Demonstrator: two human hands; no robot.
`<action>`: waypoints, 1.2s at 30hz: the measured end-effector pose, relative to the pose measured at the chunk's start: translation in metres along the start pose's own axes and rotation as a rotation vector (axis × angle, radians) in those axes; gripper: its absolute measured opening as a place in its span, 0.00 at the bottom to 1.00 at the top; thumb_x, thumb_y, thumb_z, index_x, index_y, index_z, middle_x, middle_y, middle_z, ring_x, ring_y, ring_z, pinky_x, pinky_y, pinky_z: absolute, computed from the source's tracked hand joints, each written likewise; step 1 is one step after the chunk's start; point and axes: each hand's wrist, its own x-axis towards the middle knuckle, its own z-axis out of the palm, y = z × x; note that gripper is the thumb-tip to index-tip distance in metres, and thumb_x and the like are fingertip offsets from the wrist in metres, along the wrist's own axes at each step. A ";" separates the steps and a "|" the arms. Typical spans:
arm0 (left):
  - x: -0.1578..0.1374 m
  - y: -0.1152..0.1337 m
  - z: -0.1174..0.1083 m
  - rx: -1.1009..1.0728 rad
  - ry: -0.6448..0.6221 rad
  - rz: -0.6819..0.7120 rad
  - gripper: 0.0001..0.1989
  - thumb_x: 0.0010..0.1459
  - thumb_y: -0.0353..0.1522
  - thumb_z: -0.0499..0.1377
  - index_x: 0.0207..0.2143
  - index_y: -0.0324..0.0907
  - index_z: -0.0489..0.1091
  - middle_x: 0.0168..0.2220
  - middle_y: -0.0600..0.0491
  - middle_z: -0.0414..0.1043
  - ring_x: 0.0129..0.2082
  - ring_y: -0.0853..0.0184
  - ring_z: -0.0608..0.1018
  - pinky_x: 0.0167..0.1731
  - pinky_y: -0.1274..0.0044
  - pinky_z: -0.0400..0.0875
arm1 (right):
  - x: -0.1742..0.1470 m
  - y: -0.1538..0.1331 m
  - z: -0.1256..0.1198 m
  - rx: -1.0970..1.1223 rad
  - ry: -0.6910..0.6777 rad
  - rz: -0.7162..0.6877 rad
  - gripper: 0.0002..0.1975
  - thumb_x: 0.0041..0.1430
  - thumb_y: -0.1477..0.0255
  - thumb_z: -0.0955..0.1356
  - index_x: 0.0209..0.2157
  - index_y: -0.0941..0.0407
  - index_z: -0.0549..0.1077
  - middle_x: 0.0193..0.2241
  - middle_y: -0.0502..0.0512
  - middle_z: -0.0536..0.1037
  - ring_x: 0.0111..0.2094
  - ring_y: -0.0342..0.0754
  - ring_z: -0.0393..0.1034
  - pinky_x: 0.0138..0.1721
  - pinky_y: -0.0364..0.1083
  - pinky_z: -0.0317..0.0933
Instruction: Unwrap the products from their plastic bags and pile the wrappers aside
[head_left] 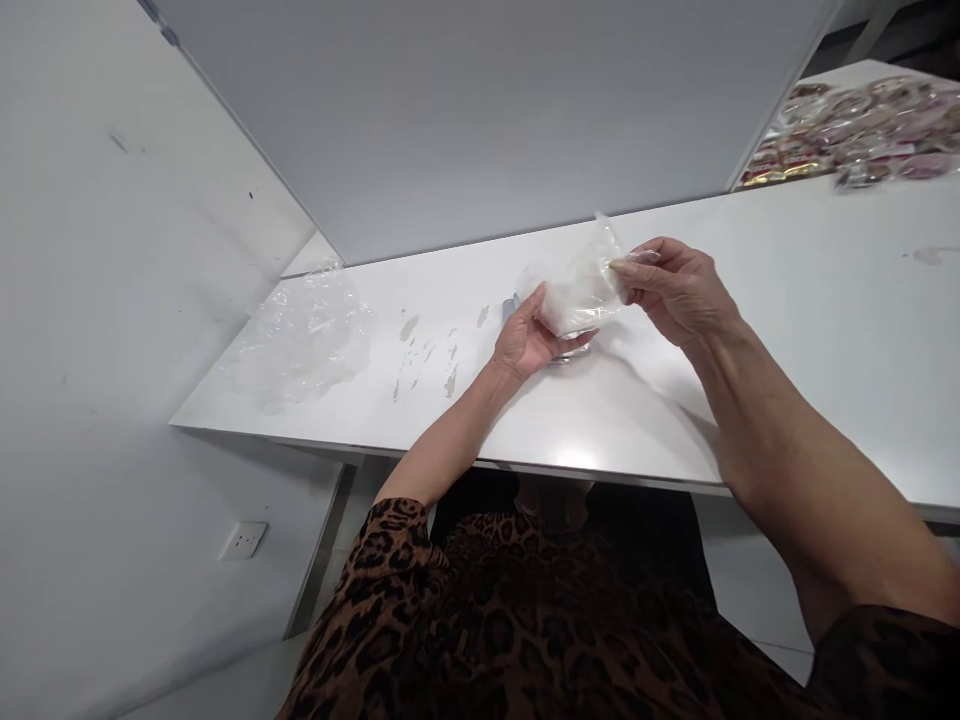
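Note:
Both of my hands hold a clear plastic bag (581, 290) above the white table (645, 420). My left hand (523, 340) grips its left part, thumb on top and fingers underneath. With thumb and fingers pinched, my right hand (667, 285) has hold of the bag's right edge, and a corner of film sticks up beside it. Something whitish shows through the plastic; I cannot tell what it is. Behind my left thumb a small grey piece (510, 306) is partly hidden. Beneath my left fingers a shiny edge shows, mostly covered.
A heap of crumpled clear plastic bags (307, 335) lies at the table's left end. A grey panel (495, 120) rises along the back edge. Several wrapped items (877, 130) lie at the far right. The wall (90, 330) stands at left, with a socket (244, 540) low down.

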 end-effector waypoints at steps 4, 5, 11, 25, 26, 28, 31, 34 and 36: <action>0.001 0.004 0.000 -0.141 -0.028 -0.026 0.26 0.71 0.50 0.58 0.56 0.38 0.75 0.55 0.41 0.80 0.64 0.48 0.79 0.59 0.54 0.81 | -0.010 -0.011 0.007 0.013 -0.039 -0.149 0.17 0.49 0.61 0.85 0.30 0.49 0.78 0.33 0.49 0.78 0.33 0.45 0.71 0.34 0.48 0.70; 0.001 0.005 -0.001 -0.165 -0.026 -0.020 0.29 0.71 0.53 0.56 0.57 0.37 0.75 0.55 0.40 0.80 0.65 0.48 0.79 0.59 0.54 0.80 | -0.014 -0.016 0.008 0.012 -0.091 -0.161 0.15 0.49 0.62 0.85 0.31 0.49 0.80 0.36 0.50 0.80 0.35 0.46 0.73 0.37 0.49 0.72; -0.006 0.019 -0.001 -0.303 -0.035 -0.013 0.42 0.70 0.62 0.49 0.60 0.33 0.73 0.60 0.33 0.78 0.68 0.43 0.76 0.62 0.49 0.77 | -0.029 -0.035 -0.002 -0.159 -0.709 0.029 0.19 0.52 0.51 0.81 0.37 0.50 0.87 0.35 0.59 0.84 0.43 0.59 0.80 0.51 0.59 0.74; -0.011 0.008 0.002 -0.315 -0.079 -0.202 0.43 0.67 0.62 0.52 0.67 0.38 0.71 0.60 0.34 0.80 0.68 0.41 0.77 0.64 0.44 0.73 | -0.025 -0.014 0.019 -0.456 -0.350 -0.090 0.21 0.52 0.47 0.81 0.41 0.45 0.85 0.57 0.53 0.80 0.60 0.62 0.73 0.60 0.64 0.72; -0.012 0.006 0.002 -0.307 -0.093 -0.209 0.42 0.67 0.62 0.52 0.67 0.40 0.72 0.59 0.35 0.81 0.68 0.41 0.77 0.65 0.43 0.72 | -0.025 -0.012 0.020 -0.431 -0.322 -0.079 0.20 0.54 0.46 0.80 0.39 0.46 0.85 0.55 0.54 0.81 0.57 0.61 0.75 0.56 0.63 0.74; -0.014 0.004 0.004 -0.283 -0.129 -0.225 0.41 0.68 0.62 0.50 0.67 0.41 0.72 0.58 0.35 0.82 0.68 0.41 0.76 0.66 0.42 0.71 | -0.026 -0.009 0.019 -0.383 -0.236 -0.063 0.20 0.57 0.46 0.79 0.35 0.48 0.84 0.47 0.56 0.82 0.50 0.58 0.76 0.53 0.61 0.75; -0.017 0.000 0.005 -0.225 -0.153 -0.257 0.43 0.68 0.62 0.49 0.67 0.39 0.73 0.58 0.33 0.81 0.69 0.40 0.75 0.67 0.43 0.69 | -0.025 -0.013 0.013 -0.318 -0.189 -0.056 0.18 0.60 0.48 0.78 0.35 0.49 0.84 0.42 0.56 0.83 0.49 0.57 0.76 0.60 0.62 0.72; -0.018 0.000 0.006 -0.199 -0.130 -0.258 0.43 0.69 0.62 0.49 0.66 0.38 0.73 0.56 0.34 0.82 0.69 0.40 0.76 0.67 0.45 0.70 | -0.024 -0.026 0.002 -0.280 -0.366 -0.008 0.17 0.59 0.52 0.80 0.45 0.46 0.85 0.52 0.55 0.82 0.55 0.56 0.75 0.68 0.60 0.66; -0.018 0.002 0.006 -0.208 -0.122 -0.233 0.42 0.70 0.61 0.48 0.65 0.38 0.74 0.53 0.35 0.83 0.67 0.41 0.78 0.67 0.46 0.71 | -0.025 -0.033 -0.003 -0.317 -0.503 0.047 0.25 0.54 0.55 0.83 0.52 0.43 0.85 0.59 0.53 0.79 0.57 0.56 0.75 0.68 0.59 0.67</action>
